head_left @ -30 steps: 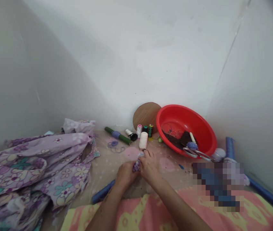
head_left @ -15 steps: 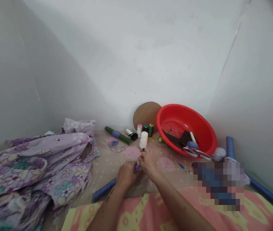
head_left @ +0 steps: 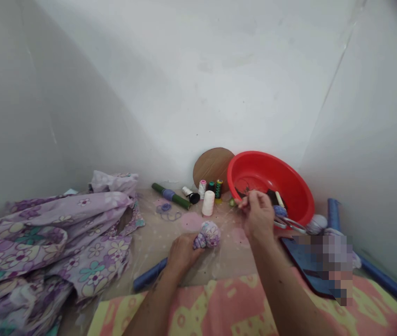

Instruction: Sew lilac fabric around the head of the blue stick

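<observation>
My left hand point(head_left: 183, 254) grips a small stuffed floral cloth figure point(head_left: 210, 233) with a round end pointing away from me. Its narrower part sits at my fingers, and the rest is hidden by the hand. Up and to the right, my right hand point(head_left: 259, 215) is raised in front of the red basin point(head_left: 309, 205), fingertips pinched together. Anything between those fingertips is too small to make out. A white thread spool point(head_left: 208, 203) stands just beyond the stuffed figure.
Crumpled floral fabric point(head_left: 96, 252) lies at left. Further back are a green tube point(head_left: 180, 200) wound with purple yarn, several thread spools point(head_left: 219, 188) and a cardboard disc point(head_left: 208, 165). Scissors point(head_left: 294, 225) hang over the basin's edge. A partly blurred dark flat device point(head_left: 303, 261) lies at right.
My right hand has moved away from the stuffed figure, up and to the right, toward the basin. My left hand keeps its grip, and the figure's round end now shows.
</observation>
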Demonstrator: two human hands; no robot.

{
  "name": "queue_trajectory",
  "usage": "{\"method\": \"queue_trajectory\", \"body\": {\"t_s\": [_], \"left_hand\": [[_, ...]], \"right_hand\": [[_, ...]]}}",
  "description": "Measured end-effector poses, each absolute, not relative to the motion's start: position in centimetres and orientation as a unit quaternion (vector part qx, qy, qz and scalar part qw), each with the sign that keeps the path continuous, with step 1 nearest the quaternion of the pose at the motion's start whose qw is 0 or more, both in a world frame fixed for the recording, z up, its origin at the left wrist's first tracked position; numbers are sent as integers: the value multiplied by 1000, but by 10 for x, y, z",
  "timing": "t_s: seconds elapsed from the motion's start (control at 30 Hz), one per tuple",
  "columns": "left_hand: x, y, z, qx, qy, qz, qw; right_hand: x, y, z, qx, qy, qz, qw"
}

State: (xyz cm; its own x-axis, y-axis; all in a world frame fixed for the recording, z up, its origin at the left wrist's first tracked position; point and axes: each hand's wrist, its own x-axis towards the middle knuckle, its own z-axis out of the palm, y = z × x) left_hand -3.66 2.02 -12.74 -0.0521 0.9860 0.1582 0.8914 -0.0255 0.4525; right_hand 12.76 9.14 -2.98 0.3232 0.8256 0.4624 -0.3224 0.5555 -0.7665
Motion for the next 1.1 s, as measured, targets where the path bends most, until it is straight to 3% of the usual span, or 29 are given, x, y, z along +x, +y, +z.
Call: {"method": "queue_trajectory", "body": {"t_s": [0.13, 0.23, 0.33, 0.43, 0.6, 0.8, 0.97, 1.1], "left_hand": [[-36, 20, -126, 675, 696, 216, 118], [-36, 21, -126, 673, 697, 218, 118], [-36, 21, -128, 678, 691, 221, 115], [-37, 22, -130, 684, 686, 225, 105], [-36, 21, -128, 683, 687, 224, 108], [-36, 22, -127, 673, 694, 225, 123], [-37, 22, -130, 677, 691, 227, 110], [-36, 21, -127, 668, 702, 215, 123]], "right_hand": [[159, 86, -5, -330, -415, 95, 843], [167, 83, -8, -343, -449, 57, 823], [158, 82, -31, -368, -530, 151, 749], [140, 80, -63, -388, -649, 236, 610], [116, 75, -100, -385, -802, 152, 430], [105, 73, -112, -411, -885, 17, 219], [97, 77, -117, -406, -897, -68, 158], [95, 83, -124, -395, -891, -68, 211]]}}
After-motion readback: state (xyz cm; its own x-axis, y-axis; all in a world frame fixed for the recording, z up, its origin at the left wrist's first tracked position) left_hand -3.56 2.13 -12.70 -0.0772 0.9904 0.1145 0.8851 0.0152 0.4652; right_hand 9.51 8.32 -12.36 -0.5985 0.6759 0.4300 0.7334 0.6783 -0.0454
